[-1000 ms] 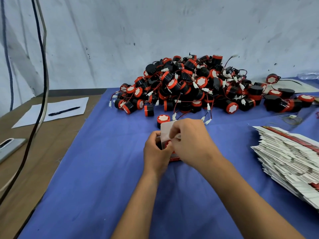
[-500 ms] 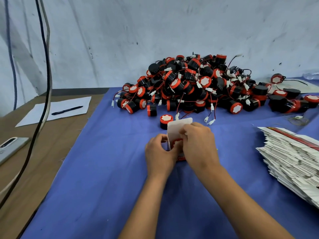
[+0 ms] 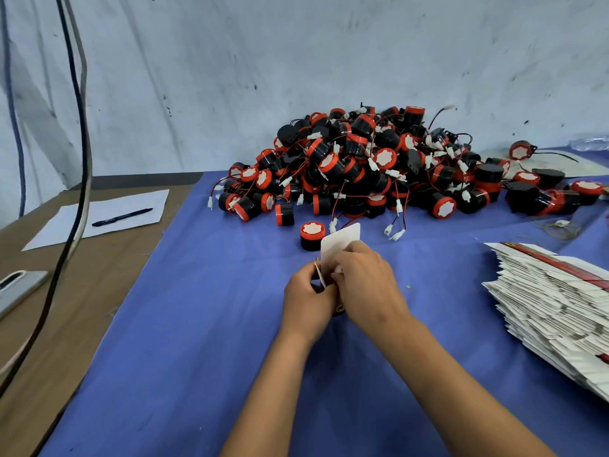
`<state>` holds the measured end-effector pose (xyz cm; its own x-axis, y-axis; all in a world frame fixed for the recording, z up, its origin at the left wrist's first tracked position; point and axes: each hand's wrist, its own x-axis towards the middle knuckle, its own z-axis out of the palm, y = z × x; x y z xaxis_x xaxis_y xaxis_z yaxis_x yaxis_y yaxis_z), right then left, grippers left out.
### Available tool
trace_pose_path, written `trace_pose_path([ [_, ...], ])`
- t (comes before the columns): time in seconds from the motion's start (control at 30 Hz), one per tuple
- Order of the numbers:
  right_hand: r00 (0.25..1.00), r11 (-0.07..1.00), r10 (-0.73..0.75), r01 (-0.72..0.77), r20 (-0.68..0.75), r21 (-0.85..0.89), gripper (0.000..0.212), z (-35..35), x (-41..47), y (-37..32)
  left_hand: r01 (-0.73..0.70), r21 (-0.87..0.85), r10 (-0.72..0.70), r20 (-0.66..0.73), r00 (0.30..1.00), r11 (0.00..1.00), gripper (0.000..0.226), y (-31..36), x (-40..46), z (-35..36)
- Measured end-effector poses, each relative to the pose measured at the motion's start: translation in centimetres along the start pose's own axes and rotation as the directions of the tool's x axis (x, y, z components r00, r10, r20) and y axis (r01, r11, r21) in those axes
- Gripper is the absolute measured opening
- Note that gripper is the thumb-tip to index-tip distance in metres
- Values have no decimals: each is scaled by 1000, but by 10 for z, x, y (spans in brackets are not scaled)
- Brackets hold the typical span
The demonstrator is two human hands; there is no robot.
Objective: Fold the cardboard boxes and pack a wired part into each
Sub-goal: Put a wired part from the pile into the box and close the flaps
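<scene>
A small white cardboard box (image 3: 339, 244) stands upright on the blue cloth (image 3: 204, 324), its rounded top flap raised. My left hand (image 3: 304, 301) grips its left side, where a small side flap sticks out. My right hand (image 3: 365, 285) curls over its front and right side, with fingertips at the box's opening. Most of the box is hidden by both hands. One loose black and red wired part (image 3: 311, 235) stands just behind the box. A big heap of the same wired parts (image 3: 372, 173) lies against the wall.
A stack of flat white box blanks (image 3: 553, 305) lies at the right. On the brown table at the left are a paper sheet (image 3: 108, 212) with a black pen (image 3: 122, 216) and a phone (image 3: 16, 285). Dark cables (image 3: 77, 159) hang at the left.
The box's top flap has come up and stands clear above my right hand. Both hands stay on the box in nearly the same spot.
</scene>
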<state>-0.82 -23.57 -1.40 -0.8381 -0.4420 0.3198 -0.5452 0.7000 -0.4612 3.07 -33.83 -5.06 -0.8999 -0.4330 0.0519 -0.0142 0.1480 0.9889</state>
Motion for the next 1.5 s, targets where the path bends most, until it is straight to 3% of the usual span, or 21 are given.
trace_pose_path([
  [0.23,995,994,-88,85,-44,-69,14,2,-1,-1,36,-70,-34,35,999,997,18,3,0,-8],
  [0.4,993,998,-53,56,-101,28,5,1,-1,5,-11,5,10,59,998,1000,13,4,-2,-3],
  [0.5,996,996,-80,78,33,45,8,-7,8,8,-44,83,44,9,999,996,17,4,-4,2],
  [0.63,953,976,-197,213,229,-47,22,-18,13,10,-21,-31,24,77,997,999,2,3,-2,-3],
  [0.77,979,985,-168,170,118,-8,19,-23,9,11,-40,-11,41,265,963,999,39,-1,2,-15],
  [0.9,985,985,-174,174,-10,-2,3,-17,-1,11,-104,111,82,184,979,988,40,-5,3,-12],
  [1.1,941,957,-287,276,179,87,11,-28,1,15,-112,80,98,161,982,990,37,-5,5,-12],
  [1.5,927,953,-268,296,261,-72,27,-29,5,24,-150,103,130,182,975,983,40,-11,9,-17],
])
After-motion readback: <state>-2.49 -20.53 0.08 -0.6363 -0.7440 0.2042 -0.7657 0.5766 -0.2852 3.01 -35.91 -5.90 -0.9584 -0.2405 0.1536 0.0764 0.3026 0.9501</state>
